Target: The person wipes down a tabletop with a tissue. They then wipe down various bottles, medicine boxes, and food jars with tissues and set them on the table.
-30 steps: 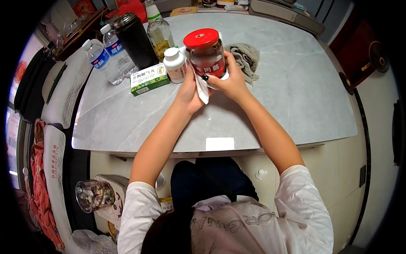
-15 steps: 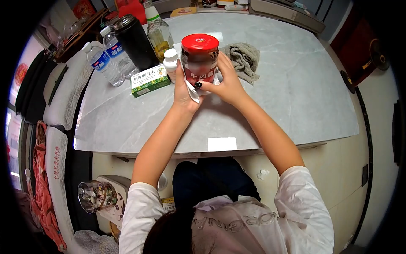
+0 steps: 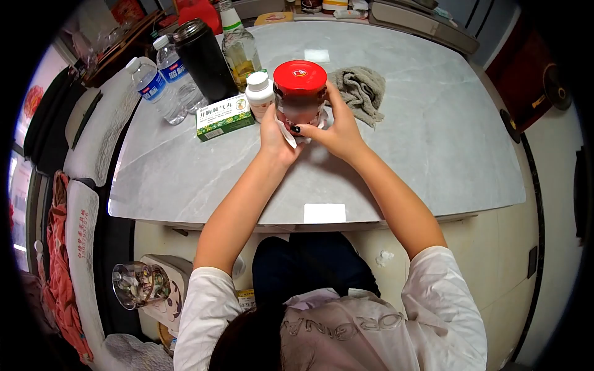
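Both hands hold a glass jar [image 3: 299, 93] with a red lid, upright above the grey table [image 3: 408, 148]. My left hand [image 3: 276, 137] wraps its left side, with a white tissue [image 3: 287, 135] pressed between palm and jar. On the right side, my right hand [image 3: 337, 128] grips the jar, its dark-nailed thumb across the lower front. Just left of the jar stands a white pill bottle [image 3: 260, 96], and beside that lies a green and white box [image 3: 224, 117]. A crumpled grey cloth [image 3: 359, 93] lies behind my right hand.
At the table's back left stand a black flask [image 3: 205, 60], a glass bottle [image 3: 240, 49] with yellowish liquid and two water bottles [image 3: 151, 86]. A clear bin [image 3: 141, 285] is at lower left. The table's front edge runs under my forearms.
The jar has come lower and a little nearer to me, and its lid now tips more toward the camera. Both hands moved with it and keep their hold.
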